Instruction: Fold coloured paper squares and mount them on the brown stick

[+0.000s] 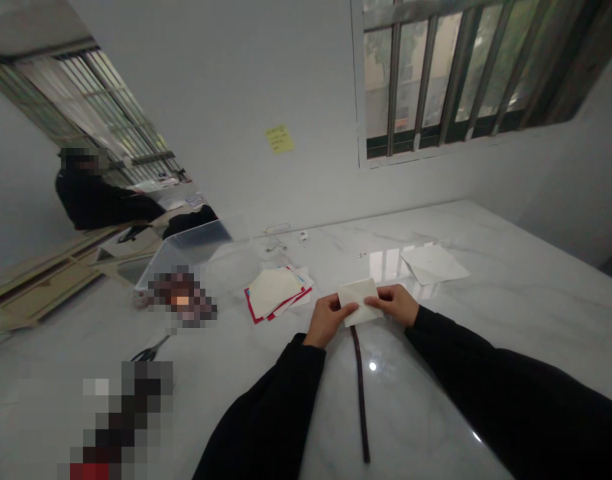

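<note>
1. Paper (360, 292) is held by two hands over the table (416, 433); whether the table is touched by it cannot be told.
2. Its left side is pinched by the left hand (331, 317), and its right side by the right hand (397, 305); both thumbs are laid on the upper face.
3. A brown strip (360, 393) is seen on the near side, and its far end is met by the lower edge of the paper. Whether this end is covered cannot be seen.
4. It is judged that the paper could be creased crookedly, if it is pressed unevenly by the thumbs.
5. Also, the strip could be pushed aside, if its end is caught by the paper.
6. A clear box (196, 230) is placed at the left. Its content cannot be made out; whether the blurred brown thing (181, 293) is contained in it or placed before it is uncertain.
7. Outside the box, a stack (273, 290) of cream and red sheets is laid.
</note>
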`<state>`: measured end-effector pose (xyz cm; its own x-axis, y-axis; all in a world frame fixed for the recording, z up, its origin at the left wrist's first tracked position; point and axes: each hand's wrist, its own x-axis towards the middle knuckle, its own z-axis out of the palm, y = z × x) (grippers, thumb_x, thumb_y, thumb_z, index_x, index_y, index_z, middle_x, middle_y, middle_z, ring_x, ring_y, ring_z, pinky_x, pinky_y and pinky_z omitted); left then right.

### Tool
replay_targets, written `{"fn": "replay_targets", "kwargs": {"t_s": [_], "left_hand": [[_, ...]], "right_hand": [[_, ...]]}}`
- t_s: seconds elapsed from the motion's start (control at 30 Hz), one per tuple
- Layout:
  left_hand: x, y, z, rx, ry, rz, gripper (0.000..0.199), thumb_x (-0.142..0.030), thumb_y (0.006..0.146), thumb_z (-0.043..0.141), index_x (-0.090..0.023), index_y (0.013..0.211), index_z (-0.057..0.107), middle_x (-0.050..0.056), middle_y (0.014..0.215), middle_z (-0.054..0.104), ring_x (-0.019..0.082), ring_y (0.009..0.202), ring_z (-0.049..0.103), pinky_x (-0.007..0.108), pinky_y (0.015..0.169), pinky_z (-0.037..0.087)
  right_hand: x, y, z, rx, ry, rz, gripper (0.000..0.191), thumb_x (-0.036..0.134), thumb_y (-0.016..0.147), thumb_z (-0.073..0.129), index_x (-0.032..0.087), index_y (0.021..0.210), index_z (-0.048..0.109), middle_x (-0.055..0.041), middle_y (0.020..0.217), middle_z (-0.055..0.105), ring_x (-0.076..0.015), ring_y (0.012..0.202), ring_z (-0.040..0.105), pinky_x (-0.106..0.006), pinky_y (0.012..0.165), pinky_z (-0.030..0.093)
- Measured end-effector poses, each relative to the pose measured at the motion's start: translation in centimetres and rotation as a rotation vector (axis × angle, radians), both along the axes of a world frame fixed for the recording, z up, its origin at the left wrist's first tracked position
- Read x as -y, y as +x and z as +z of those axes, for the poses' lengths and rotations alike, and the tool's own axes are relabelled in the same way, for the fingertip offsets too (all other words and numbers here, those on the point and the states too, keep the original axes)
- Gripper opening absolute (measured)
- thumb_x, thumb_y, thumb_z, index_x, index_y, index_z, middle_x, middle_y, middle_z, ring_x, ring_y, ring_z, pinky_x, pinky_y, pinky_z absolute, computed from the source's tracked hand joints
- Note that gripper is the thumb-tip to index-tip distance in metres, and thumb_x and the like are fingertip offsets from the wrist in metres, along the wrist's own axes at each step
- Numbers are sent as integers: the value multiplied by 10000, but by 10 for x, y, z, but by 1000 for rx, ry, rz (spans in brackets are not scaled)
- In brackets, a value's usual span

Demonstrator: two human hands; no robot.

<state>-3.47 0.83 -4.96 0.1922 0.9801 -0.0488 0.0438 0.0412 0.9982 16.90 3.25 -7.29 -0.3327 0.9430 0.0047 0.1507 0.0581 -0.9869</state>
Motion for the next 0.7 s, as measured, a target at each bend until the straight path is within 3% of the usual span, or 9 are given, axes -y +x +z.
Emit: {"fn": "replay_targets", "kwargs": {"t_s": [0.33, 0.7], "left_hand": [[1, 2, 0, -29, 15, -36, 442, -385, 650, 804, -106, 986, 734, 124, 976, 743, 275, 893, 689, 373, 802, 539], [0, 2, -4, -70, 8, -6, 420, -428, 652, 792, -103, 917, 754, 108, 890, 749, 247, 801, 682, 333, 726, 528]], "right_hand": [[0, -1, -1, 84, 117, -1, 459, 543, 752, 670, 104, 836, 778, -58, 729, 718, -187, 647, 625, -280, 593, 476], [5, -1, 6, 116, 152, -43, 419, 540, 734, 676, 155, 851, 792, -45, 699, 721, -249, 719, 651, -317, 608, 511]]}}
